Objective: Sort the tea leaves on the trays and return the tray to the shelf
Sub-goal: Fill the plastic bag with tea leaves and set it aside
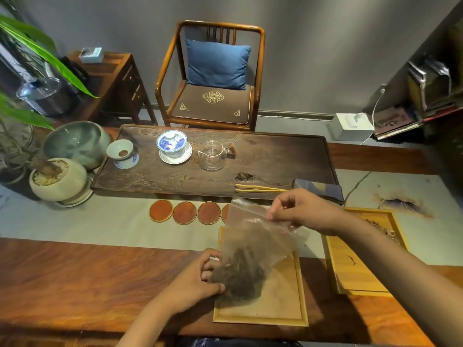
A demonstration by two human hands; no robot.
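Note:
A clear plastic bag (253,236) holding dark tea leaves (240,276) hangs over a light wooden tray (283,309) near the table's front edge. My left hand (193,284) grips the bag's lower end, around the leaves. My right hand (300,211) pinches the bag's upper edge and lifts it. A second wooden tray (355,271) lies to the right, partly under my right forearm, with pale tea leaves (383,229) at its far end.
A dark carved tea board (275,156) carries a blue-and-white gaiwan (172,144), a strainer cup (122,154), a glass pitcher (213,154) and bamboo tongs (258,188). Several round coasters (185,212) lie before it. Potted plant (57,179) and bowl at left; chair (213,76) behind.

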